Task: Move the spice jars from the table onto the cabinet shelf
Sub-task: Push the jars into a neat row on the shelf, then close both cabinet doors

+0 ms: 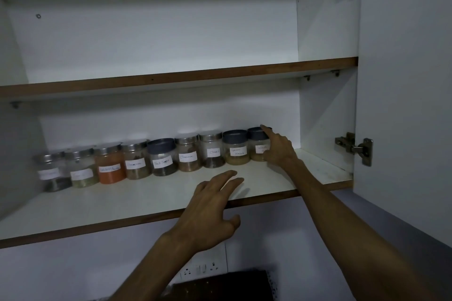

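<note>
Several labelled spice jars stand in a row at the back of the lower cabinet shelf (pixel 137 200), from a steel-lidded jar (pixel 50 173) at the left to a dark-lidded jar (pixel 255 145) at the right. Among them are an orange powder jar (pixel 108 165), "Black Pepper" (pixel 162 157), "Cinnamon" (pixel 187 155), "Cloves" (pixel 212 150) and "Garam Masala" (pixel 236 148). My right hand (pixel 278 148) rests against the right side of the rightmost jar, index finger stretched up to its lid. My left hand (pixel 212 210) hovers at the shelf's front edge with fingers spread, holding nothing.
The upper shelf (pixel 171 77) holds nothing. The cabinet door (pixel 406 80) stands open at the right, with hinges (pixel 354 149) on the side wall. Below the cabinet are a wall socket (pixel 203 269) and a dark object (pixel 225 284).
</note>
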